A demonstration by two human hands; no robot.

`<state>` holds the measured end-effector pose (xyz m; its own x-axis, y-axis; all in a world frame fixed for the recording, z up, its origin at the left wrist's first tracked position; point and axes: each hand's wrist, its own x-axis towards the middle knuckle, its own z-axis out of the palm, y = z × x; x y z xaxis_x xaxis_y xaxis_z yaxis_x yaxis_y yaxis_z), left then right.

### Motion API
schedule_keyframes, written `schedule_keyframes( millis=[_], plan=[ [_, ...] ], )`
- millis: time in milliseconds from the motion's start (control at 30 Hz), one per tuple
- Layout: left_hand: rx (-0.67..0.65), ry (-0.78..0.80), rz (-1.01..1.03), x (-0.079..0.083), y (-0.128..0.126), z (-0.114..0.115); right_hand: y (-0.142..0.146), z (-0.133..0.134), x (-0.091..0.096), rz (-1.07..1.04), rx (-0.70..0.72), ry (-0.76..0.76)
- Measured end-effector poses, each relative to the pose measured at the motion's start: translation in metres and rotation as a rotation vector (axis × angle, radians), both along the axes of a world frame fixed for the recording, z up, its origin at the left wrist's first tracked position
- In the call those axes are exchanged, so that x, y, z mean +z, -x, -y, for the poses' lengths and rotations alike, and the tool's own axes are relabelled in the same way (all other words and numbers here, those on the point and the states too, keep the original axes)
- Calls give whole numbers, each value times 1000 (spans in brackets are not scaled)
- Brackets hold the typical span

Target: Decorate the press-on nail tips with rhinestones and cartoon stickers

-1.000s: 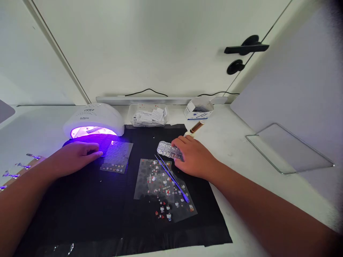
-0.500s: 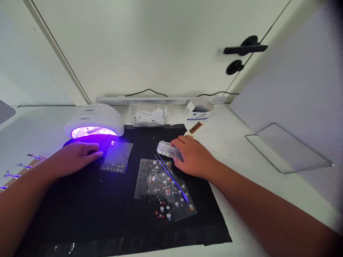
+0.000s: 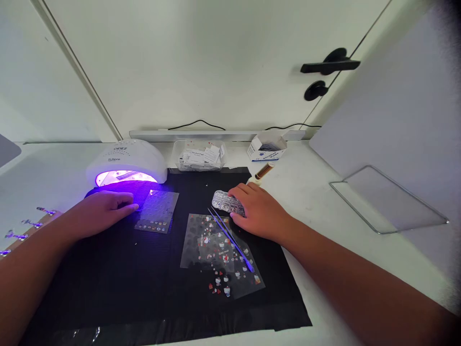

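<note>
case (image 3: 225, 201) of clear plastic, split into small compartments, lies on the mat (image 3: 118, 288) toward its far right. its long axis runs mostly left to right, the right end slanting a little nearer the person; the uncovered left end points toward the lamp (image 3: 131, 156) side. the right hand (image 3: 257, 210) covers the right end, its grip closed about it, thumb at the near edge and fingers over the far one. the left hand (image 3: 104, 214) is in front of the lit lamp, its grip loose and partly spread, thumb slightly apart, just left of a clear sheet (image 3: 156, 209). tweezers (image 3: 236, 244) lie across the stickers (image 3: 207, 257), tips pointing away and left, near the case. a gold-capped bottle (image 3: 264, 172) is just beyond the right hand.
</note>
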<state>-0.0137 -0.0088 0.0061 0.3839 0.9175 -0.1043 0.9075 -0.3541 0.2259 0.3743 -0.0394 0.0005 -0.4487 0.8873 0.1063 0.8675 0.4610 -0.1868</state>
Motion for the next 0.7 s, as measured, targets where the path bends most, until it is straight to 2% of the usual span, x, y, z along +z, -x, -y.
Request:
schedule_keyframes(
  millis=[100,400,700],
  plan=[
    [10,60,-70,0,1,-1,0,0,0,1,-3,3],
    [15,70,-67,0,1,-1,0,1,1,19,-16,13],
    [2,13,-40,-3,3,-2,1,1,3,-8,-8,30]
  ],
)
